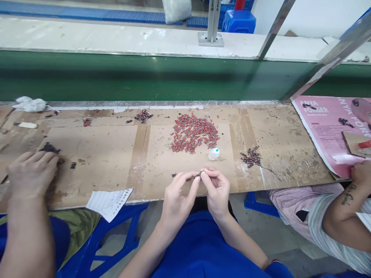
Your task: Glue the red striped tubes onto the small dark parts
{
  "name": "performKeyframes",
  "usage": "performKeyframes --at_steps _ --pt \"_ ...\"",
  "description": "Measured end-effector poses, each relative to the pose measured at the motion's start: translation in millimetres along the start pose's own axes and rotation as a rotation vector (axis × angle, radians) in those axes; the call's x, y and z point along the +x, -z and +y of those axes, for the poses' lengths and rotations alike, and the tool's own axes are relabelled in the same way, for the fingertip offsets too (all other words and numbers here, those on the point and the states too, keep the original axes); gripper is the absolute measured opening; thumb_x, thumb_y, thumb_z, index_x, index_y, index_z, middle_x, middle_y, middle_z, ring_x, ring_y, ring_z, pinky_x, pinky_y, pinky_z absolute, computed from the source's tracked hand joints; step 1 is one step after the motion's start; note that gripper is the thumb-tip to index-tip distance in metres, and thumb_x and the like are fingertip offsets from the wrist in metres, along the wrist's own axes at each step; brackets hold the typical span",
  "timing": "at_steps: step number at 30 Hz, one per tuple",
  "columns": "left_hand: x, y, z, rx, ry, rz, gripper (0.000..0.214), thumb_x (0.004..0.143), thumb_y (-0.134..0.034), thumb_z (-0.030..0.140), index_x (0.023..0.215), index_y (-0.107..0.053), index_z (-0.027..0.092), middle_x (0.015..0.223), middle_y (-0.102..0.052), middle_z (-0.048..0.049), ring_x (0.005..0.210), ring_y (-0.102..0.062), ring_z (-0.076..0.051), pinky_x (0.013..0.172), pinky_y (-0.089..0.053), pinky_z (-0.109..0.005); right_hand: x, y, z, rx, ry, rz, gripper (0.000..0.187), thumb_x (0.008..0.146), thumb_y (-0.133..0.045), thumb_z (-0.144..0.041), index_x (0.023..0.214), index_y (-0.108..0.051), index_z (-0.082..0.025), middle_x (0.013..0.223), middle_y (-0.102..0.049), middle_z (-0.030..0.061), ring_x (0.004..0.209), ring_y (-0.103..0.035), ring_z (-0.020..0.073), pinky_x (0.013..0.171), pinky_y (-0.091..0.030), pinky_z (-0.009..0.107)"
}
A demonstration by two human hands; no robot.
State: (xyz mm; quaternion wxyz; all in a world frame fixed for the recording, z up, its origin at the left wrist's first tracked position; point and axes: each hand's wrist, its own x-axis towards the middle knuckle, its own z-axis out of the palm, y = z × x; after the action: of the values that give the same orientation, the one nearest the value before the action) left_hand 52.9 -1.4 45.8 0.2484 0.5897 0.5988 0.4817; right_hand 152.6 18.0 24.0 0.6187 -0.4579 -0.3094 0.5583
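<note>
My left hand and my right hand meet fingertip to fingertip above the front of the cardboard. Pinched between them is a small dark part, mostly covered by the fingers, so its kind is unclear. Beyond my hands lies a wide pile of small red parts with dark and metallic ends. A little white bottle with a blue tip stands at the pile's near right edge. To the right is a smaller heap of dark and red parts. A tiny dark piece lies just left of my fingers.
Cardboard covers the bench, with a green belt behind it. A co-worker's hand rests by black pieces at left; another co-worker's arm is at right. A paper slip overhangs the front edge.
</note>
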Motion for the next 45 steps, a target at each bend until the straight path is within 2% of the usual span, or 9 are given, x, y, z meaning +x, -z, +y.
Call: performKeyframes --at_steps 5,9,12,17,21,28,37,41,45 --pt "0.2 -0.3 -0.2 0.004 0.067 -0.022 0.012 0.087 -0.056 0.025 0.091 -0.066 0.018 0.083 -0.071 -0.0042 0.076 -0.067 -0.015 0.074 -0.056 -0.026 3.4 3.7 2.4 0.061 -0.122 -0.031 0.018 0.063 -0.083 -0.034 0.067 -0.071 -0.021 0.079 -0.075 0.0025 0.078 -0.07 0.0173 0.076 -0.058 0.031" --pt "2.0 1.4 -1.9 0.008 0.108 -0.045 0.012 0.087 -0.054 0.027 0.089 -0.063 0.019 0.082 -0.07 -0.0042 0.078 -0.066 -0.016 0.076 -0.055 -0.028 9.2 11.3 -5.0 -0.037 -0.177 -0.121 0.016 0.06 -0.085 -0.034 0.066 -0.075 -0.023 0.076 -0.077 0.0022 0.072 -0.071 0.0178 0.074 -0.06 0.032" --pt "4.0 2.9 -1.2 -0.01 0.14 -0.101 0.013 0.088 -0.052 0.027 0.09 -0.062 0.019 0.084 -0.069 -0.0046 0.079 -0.065 -0.016 0.078 -0.054 -0.029 11.5 16.8 -14.0 -0.145 -0.13 -0.19 0.013 0.064 -0.082 -0.034 0.071 -0.077 -0.023 0.077 -0.078 0.0035 0.073 -0.073 0.0202 0.074 -0.061 0.034" --pt "7.2 5.5 6.4 -0.184 0.205 -0.203 0.016 0.091 -0.049 0.03 0.089 -0.06 0.018 0.081 -0.066 -0.0042 0.078 -0.064 -0.015 0.074 -0.053 -0.026 10.5 20.2 -19.8 -0.2 -0.021 -0.213 0.007 0.069 -0.078 -0.027 0.075 -0.079 -0.024 0.079 -0.078 0.0036 0.073 -0.073 0.0204 0.072 -0.062 0.034" --pt "4.1 6.2 10.5 -0.263 0.23 -0.202 0.016 0.091 -0.05 0.031 0.089 -0.059 0.018 0.079 -0.064 -0.0035 0.077 -0.064 -0.015 0.073 -0.053 -0.024 6.6 17.2 -19.2 -0.18 0.07 -0.205 0.007 0.071 -0.076 -0.02 0.073 -0.079 -0.026 0.077 -0.077 0.0028 0.072 -0.072 0.0189 0.069 -0.06 0.032" --pt "-1.5 4.9 4.5 -0.188 0.211 -0.141 0.016 0.091 -0.053 0.03 0.095 -0.063 0.018 0.088 -0.07 -0.0059 0.084 -0.067 -0.017 0.079 -0.054 -0.027 3.2 12.6 -20.1 -0.238 0.141 -0.144 0.009 0.072 -0.074 -0.019 0.074 -0.079 -0.026 0.076 -0.077 0.0038 0.071 -0.071 0.0191 0.069 -0.06 0.033" --pt "11.5 17.5 2.7 0.065 -0.018 -0.167 0.013 0.088 -0.056 0.027 0.091 -0.068 0.022 0.084 -0.073 -0.0043 0.08 -0.069 -0.018 0.076 -0.055 -0.03 6.6 17.0 -25.9 -0.324 0.157 -0.195 0.011 0.074 -0.072 -0.018 0.078 -0.079 -0.026 0.08 -0.077 0.0039 0.074 -0.071 0.0195 0.071 -0.059 0.034" --pt "9.3 18.0 2.5 0.08 -0.018 -0.182 0.013 0.087 -0.055 0.025 0.09 -0.066 0.021 0.082 -0.072 -0.0038 0.078 -0.068 -0.017 0.073 -0.055 -0.028 5.6 16.5 -28.6 -0.337 0.185 -0.232 0.015 0.075 -0.072 -0.015 0.079 -0.079 -0.028 0.08 -0.077 0.0031 0.074 -0.072 0.0186 0.071 -0.059 0.032" --pt "6.3 14.4 5.7 0.067 0.043 -0.156 0.013 0.087 -0.053 0.026 0.088 -0.064 0.02 0.083 -0.071 -0.004 0.077 -0.068 -0.017 0.071 -0.054 -0.027 4.5 15.0 -30.3 -0.38 0.241 -0.232 0.018 0.074 -0.072 -0.013 0.081 -0.079 -0.029 0.081 -0.077 0.0029 0.073 -0.071 0.0179 0.071 -0.059 0.031"
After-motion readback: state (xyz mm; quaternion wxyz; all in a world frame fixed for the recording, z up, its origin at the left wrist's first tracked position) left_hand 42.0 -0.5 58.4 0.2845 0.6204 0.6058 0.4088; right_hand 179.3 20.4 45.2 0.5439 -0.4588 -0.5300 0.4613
